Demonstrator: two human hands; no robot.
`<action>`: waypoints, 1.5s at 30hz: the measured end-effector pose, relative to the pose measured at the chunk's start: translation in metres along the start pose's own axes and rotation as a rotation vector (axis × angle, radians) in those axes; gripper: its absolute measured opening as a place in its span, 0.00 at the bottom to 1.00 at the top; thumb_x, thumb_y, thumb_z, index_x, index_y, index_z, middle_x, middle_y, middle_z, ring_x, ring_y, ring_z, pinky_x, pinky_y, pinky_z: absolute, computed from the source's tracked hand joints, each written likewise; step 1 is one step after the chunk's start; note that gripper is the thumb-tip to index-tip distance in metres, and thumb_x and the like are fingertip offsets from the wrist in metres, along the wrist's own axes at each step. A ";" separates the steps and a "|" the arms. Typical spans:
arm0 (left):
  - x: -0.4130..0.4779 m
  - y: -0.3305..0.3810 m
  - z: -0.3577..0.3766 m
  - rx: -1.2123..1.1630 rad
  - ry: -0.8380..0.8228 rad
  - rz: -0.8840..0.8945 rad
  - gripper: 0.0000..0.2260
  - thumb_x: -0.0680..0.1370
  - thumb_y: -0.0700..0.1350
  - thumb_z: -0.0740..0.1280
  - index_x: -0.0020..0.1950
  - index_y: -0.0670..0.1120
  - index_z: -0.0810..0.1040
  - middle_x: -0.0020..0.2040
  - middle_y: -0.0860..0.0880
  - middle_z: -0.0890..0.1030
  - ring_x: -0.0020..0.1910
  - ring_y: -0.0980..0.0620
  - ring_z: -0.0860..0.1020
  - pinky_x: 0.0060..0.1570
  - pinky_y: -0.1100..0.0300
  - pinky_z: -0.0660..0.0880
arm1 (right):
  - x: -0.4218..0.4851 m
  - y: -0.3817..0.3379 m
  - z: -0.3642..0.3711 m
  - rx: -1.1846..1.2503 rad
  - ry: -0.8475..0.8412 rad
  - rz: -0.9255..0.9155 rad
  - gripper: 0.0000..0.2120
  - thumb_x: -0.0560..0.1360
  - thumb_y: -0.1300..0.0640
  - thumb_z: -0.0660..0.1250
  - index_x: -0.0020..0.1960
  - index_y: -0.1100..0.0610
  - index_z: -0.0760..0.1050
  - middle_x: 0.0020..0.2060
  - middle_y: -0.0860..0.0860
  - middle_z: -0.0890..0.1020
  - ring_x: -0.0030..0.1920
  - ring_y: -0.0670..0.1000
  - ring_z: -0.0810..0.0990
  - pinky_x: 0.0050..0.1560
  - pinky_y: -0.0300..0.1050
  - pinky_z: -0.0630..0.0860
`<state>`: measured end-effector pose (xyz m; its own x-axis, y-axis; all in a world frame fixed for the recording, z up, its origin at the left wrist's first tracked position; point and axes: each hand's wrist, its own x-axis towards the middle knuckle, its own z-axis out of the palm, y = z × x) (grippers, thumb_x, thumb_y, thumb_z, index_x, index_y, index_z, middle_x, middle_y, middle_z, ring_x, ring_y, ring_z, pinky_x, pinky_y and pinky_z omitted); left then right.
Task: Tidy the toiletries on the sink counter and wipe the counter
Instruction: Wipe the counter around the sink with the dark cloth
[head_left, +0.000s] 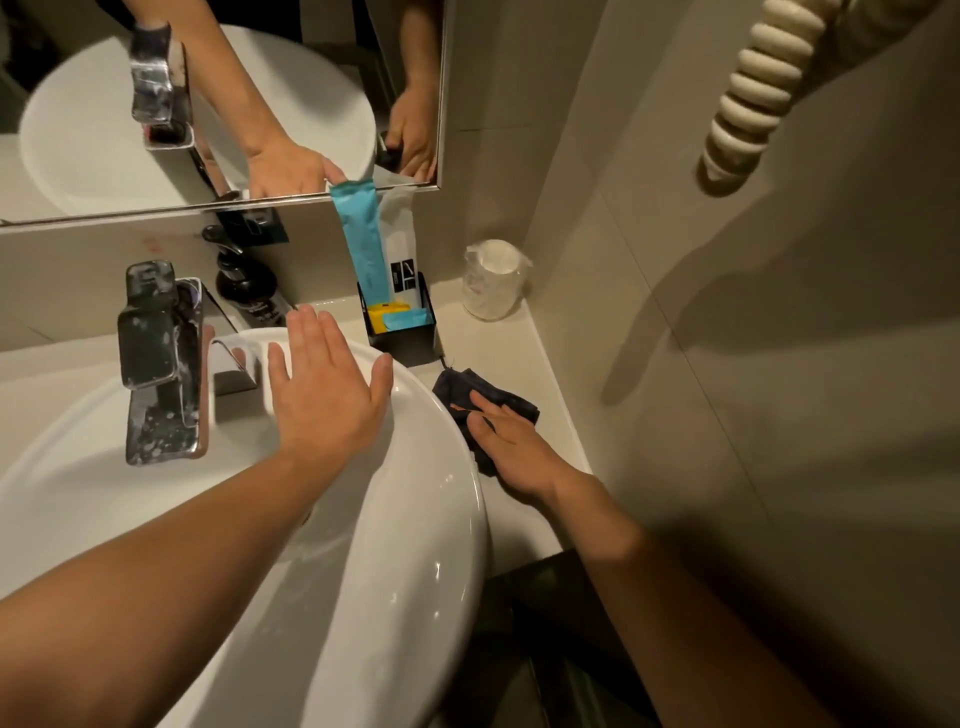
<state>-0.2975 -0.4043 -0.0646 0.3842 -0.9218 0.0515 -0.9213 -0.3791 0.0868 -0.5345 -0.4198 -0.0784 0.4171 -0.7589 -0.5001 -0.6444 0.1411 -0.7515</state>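
My right hand presses flat on a dark cloth lying on the pale counter to the right of the white basin. My left hand hovers over the basin's back rim with fingers spread and nothing in it. Behind it a black holder stands on the counter with a tall blue packet, a white packet and small yellow and blue sachets inside. A wrapped glass stands in the back corner.
A chrome tap rises at the back of the basin, with a black pump bottle behind it. The mirror hangs above the counter. A coiled cream cord hangs on the right wall.
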 end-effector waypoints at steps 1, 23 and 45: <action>0.000 0.000 0.000 0.003 0.000 -0.001 0.39 0.82 0.66 0.40 0.82 0.38 0.52 0.83 0.38 0.55 0.83 0.41 0.51 0.78 0.38 0.55 | -0.005 0.001 0.001 0.028 0.008 0.012 0.24 0.85 0.40 0.51 0.80 0.42 0.60 0.81 0.45 0.60 0.80 0.51 0.57 0.68 0.33 0.57; 0.004 -0.006 0.015 -0.047 0.022 0.003 0.40 0.81 0.68 0.40 0.82 0.38 0.53 0.82 0.38 0.57 0.82 0.40 0.52 0.77 0.37 0.56 | -0.117 0.043 0.056 -0.131 0.214 -0.027 0.20 0.87 0.49 0.51 0.77 0.48 0.68 0.78 0.45 0.66 0.71 0.30 0.49 0.67 0.26 0.36; -0.166 -0.007 -0.083 -0.916 -0.246 0.055 0.21 0.85 0.58 0.50 0.65 0.45 0.72 0.63 0.43 0.77 0.63 0.45 0.74 0.70 0.39 0.68 | -0.295 0.028 0.072 1.508 0.025 0.391 0.26 0.81 0.45 0.62 0.70 0.63 0.76 0.69 0.65 0.77 0.71 0.65 0.75 0.77 0.61 0.63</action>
<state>-0.3497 -0.2423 0.0090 0.2218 -0.9673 -0.1234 -0.4915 -0.2202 0.8426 -0.6296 -0.1462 0.0177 0.3630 -0.5315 -0.7653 0.5162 0.7985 -0.3096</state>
